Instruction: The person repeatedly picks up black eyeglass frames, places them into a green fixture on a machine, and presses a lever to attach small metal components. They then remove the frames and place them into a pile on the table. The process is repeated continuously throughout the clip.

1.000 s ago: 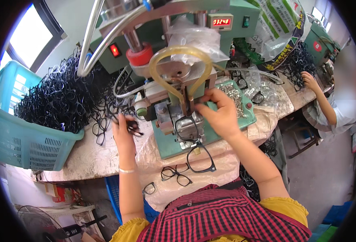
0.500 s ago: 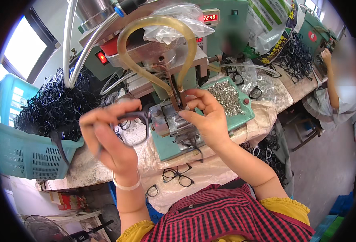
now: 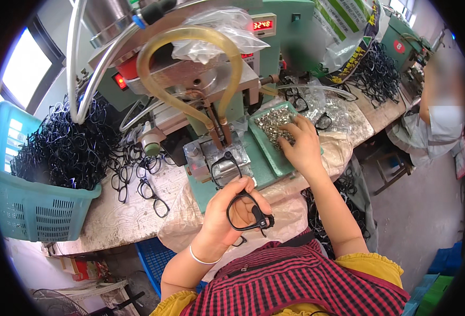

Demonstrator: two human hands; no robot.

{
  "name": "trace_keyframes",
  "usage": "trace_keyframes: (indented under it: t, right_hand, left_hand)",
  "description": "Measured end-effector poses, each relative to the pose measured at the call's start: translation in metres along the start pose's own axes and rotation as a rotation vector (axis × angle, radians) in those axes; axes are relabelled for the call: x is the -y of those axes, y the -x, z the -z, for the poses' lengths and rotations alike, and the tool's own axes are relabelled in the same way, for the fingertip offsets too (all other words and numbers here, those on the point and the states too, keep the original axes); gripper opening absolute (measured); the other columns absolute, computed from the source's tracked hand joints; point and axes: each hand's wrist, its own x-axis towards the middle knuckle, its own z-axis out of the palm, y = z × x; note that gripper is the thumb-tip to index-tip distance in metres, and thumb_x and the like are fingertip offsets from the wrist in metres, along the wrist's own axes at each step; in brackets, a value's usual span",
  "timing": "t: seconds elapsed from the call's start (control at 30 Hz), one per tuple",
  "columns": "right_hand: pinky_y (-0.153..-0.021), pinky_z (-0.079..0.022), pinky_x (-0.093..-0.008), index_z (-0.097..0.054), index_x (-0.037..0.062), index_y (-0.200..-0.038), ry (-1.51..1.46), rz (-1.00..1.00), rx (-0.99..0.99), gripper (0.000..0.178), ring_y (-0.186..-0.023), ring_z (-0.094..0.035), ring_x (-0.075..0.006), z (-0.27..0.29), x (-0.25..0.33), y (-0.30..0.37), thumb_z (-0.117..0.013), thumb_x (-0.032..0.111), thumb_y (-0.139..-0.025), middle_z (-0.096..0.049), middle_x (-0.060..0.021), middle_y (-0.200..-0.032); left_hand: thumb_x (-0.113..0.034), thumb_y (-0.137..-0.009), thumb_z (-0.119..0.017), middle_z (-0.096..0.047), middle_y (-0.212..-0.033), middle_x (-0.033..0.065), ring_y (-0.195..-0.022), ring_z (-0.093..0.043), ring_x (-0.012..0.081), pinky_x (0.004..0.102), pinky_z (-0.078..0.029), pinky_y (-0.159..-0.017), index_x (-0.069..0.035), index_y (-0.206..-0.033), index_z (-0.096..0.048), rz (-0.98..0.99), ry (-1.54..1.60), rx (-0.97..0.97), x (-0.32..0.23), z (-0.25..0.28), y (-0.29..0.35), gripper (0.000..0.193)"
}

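Observation:
My left hand (image 3: 219,216) grips a black eyeglass frame (image 3: 264,221) by its middle. One rim lies across the palm, and the other reaches up over the metal fixture (image 3: 245,160) of a bench machine; whether it touches is unclear. My right hand (image 3: 303,147) is over a green tray (image 3: 282,169), fingers curved and apart, their tips among many tiny shiny metal parts (image 3: 272,124). Any part between those tips is too small to make out. Above the fixture, two copper-coloured prongs (image 3: 220,132) point down from the machine, fed by a looped yellowish hose (image 3: 144,66).
On the left stands a light-blue basket (image 3: 48,203) heaped with black eyeglass frames (image 3: 66,150). Several loose frames (image 3: 147,189) lie between basket and machine. A clear plastic bag (image 3: 216,34) rests on the machine. Across to the right, another person (image 3: 446,124) sits at a bench.
My left hand has come rightward and nearer, holding an eyeglass frame in front of the fixture. My right hand has left the prongs for the tray of metal parts. The view has shifted slightly.

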Motion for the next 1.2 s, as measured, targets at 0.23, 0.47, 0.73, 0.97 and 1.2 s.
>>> trace_keyframes:
  t: [0.23, 0.47, 0.73, 0.97, 1.2]
  right_hand:
    - [-0.088, -0.049, -0.0472, -0.063, 0.0042, -0.078, -0.041, -0.002, -0.144, 0.012, -0.104, -0.058, -0.0381, -0.030, -0.018, 0.003, -0.069, 0.010, -0.069, -0.062, -0.0172, -0.106]
    - [-0.084, -0.048, -0.0452, -0.063, 0.0040, -0.093, -0.131, -0.079, -0.111, 0.013, -0.107, -0.058, -0.0328, -0.009, -0.012, 0.001, -0.062, 0.012, -0.083, -0.063, -0.0124, -0.104]
    - [-0.083, -0.052, -0.0416, -0.073, 0.0084, -0.095, -0.431, -0.129, -0.170, 0.015, -0.094, -0.065, -0.0298, -0.038, 0.030, -0.006, -0.068, 0.018, -0.085, -0.070, -0.0087, -0.097]
    - [-0.083, -0.050, -0.0438, -0.071, 0.0072, -0.092, -0.412, -0.173, -0.085, 0.013, -0.094, -0.063, -0.0326, -0.011, 0.006, -0.015, -0.066, 0.015, -0.083, -0.069, -0.0104, -0.094]
    - [-0.083, -0.051, -0.0399, -0.071, 0.0072, -0.095, -0.342, -0.237, -0.234, 0.014, -0.092, -0.064, -0.0304, 0.015, -0.013, 0.031, -0.069, 0.013, -0.083, -0.068, -0.0103, -0.093]
  left_hand:
    - [-0.027, -0.099, -0.053, -0.060, -0.064, 0.0094, -0.053, -0.056, 0.0216, 0.0320, -0.045, -0.045, -0.006, -0.092, -0.059, -0.125, -0.005, -0.095, 0.008, -0.012, 0.002, 0.024]
    - [-0.011, -0.099, -0.057, -0.069, -0.105, 0.0129, -0.096, -0.066, 0.0233, 0.0334, -0.053, -0.086, 0.004, -0.113, -0.066, -0.263, -0.793, 0.106, -0.017, 0.045, 0.041, 0.023]
    - [-0.011, -0.084, -0.061, -0.071, -0.113, 0.0139, -0.102, -0.065, 0.0346, 0.0482, -0.049, -0.092, -0.017, -0.103, -0.076, -0.893, -2.659, -0.359, -0.088, 0.218, 0.074, 0.025]
    - [-0.020, -0.101, -0.055, -0.064, -0.102, 0.0242, -0.086, -0.061, 0.0343, 0.0446, -0.049, -0.079, 0.005, -0.115, -0.062, -1.126, -1.522, -0.917, -0.146, 0.218, 0.035, 0.029]
    - [-0.021, -0.101, -0.055, -0.066, -0.108, 0.0251, -0.094, -0.064, 0.0372, 0.0451, -0.051, -0.085, 0.005, -0.119, -0.059, -0.972, -1.942, -1.241, -0.124, 0.349, 0.005, 0.032]
